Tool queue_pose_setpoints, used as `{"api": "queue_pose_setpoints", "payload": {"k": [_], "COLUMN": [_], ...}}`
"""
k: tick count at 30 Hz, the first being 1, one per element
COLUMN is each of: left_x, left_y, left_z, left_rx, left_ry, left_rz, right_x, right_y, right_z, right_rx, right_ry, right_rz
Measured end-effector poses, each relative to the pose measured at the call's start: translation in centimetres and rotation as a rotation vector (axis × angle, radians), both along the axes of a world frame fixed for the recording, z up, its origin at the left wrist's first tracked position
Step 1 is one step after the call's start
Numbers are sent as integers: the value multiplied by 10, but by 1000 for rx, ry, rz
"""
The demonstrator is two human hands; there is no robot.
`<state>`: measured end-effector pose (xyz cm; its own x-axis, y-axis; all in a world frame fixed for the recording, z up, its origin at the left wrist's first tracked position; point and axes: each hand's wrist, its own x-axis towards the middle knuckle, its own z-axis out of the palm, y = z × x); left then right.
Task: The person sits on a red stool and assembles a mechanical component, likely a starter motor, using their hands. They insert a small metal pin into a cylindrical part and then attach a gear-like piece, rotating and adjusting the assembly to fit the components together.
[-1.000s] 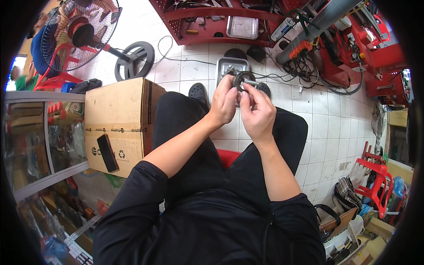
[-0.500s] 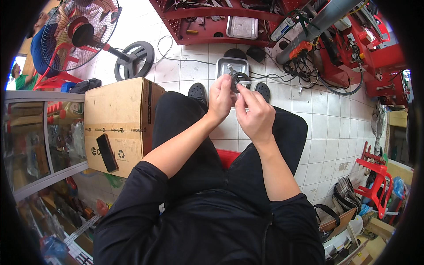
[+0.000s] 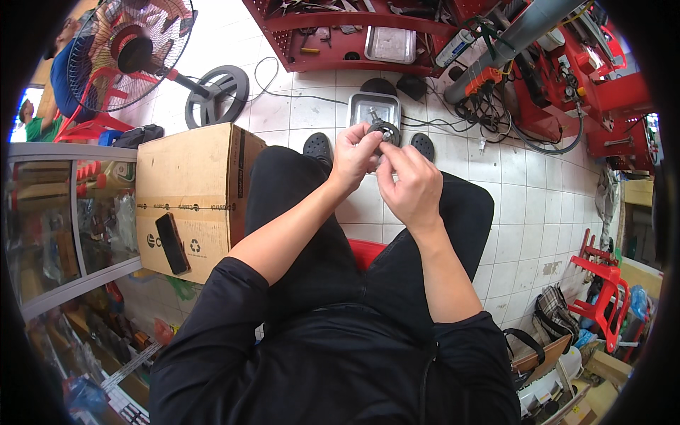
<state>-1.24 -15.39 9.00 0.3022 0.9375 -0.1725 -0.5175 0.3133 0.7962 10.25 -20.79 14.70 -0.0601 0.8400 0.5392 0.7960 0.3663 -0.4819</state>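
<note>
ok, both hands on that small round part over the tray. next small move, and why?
Probably lower it toward the metal tray before loosening anything. Left hand and right hand pinch the dark round part in mid-air above the tiled floor, where a dropped piece could roll away.

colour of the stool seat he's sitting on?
Red: the stool seat shows between the thighs in the head view.

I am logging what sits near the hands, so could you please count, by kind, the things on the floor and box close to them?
Small round dark part, held in both hands: 1
Metal trays on the floor: 2
Black shoes: 2
Cardboard box: 1
Black phone on the box: 1
Total: 7
</note>
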Motion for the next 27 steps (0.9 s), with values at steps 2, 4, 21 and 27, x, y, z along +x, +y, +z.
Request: {"api": "queue_pose_setpoints", "payload": {"k": [2, 4, 21, 27], "left_x": [0, -1, -28, -14], "left_y": [-1, -1, 6, 4], "left_z": [7, 8, -38, -50], "left_rx": [-56, -81, -342, -385], "left_ry": [32, 40, -277, -395], "left_rz": [28, 26, -365, -471], "right_x": [0, 0, 8, 7], "right_y": [1, 3, 13, 5], "right_z": [-1, -4, -19, -3], "right_rx": [1, -1, -294, -345], "right_ry": [73, 193, 160, 133], "right_rz": [34, 85, 108, 48]}}
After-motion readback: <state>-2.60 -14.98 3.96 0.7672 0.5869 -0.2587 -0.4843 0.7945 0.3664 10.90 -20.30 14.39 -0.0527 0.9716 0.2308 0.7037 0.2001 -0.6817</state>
